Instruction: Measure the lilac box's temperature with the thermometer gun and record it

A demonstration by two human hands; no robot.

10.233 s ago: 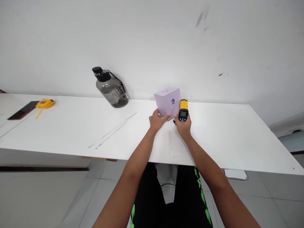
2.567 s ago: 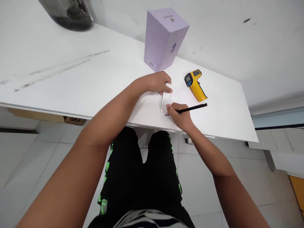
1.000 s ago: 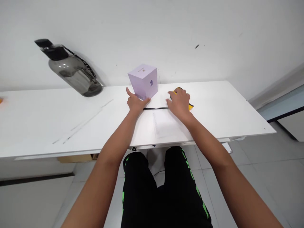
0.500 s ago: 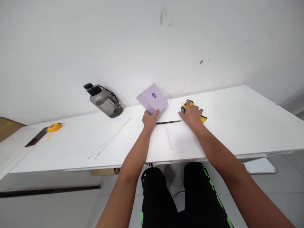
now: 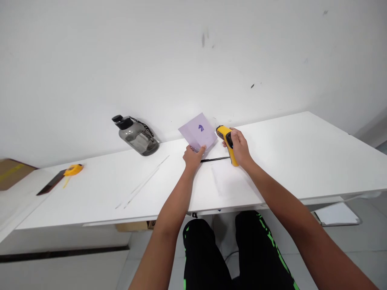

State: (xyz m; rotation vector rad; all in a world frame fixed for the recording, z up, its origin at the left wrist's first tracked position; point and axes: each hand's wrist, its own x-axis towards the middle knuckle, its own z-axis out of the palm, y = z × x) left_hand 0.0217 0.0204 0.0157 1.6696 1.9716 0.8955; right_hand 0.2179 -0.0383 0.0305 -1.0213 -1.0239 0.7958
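Note:
Between the thumb and fingers of my left hand [image 5: 194, 157] is the lower edge of a lavender card [image 5: 198, 135], which bears a dark purple horse-head print. The card is held up near the wall. My right hand [image 5: 240, 146] is wrapped round the handle of a yellow and black infrared thermometer [image 5: 224, 133], its front end pointing left, close beside the card. A thin black pen [image 5: 215, 159] lies on the table between my hands. On the tabletop in front of the pen is a faint white sheet [image 5: 229, 179].
A grey transparent water bottle [image 5: 139, 139] with a black cap stands left of the card. Further left lie a yellow tape measure [image 5: 73, 169] and a dark flat blade-like piece [image 5: 51, 183]. A cardboard box [image 5: 13, 173] is at the far left. The white table [image 5: 302, 161] meets the wall behind.
My right hand has picked up the thermometer from the table, turned it and brought it left towards the card. My left hand still holds the card. The view has shifted slightly.

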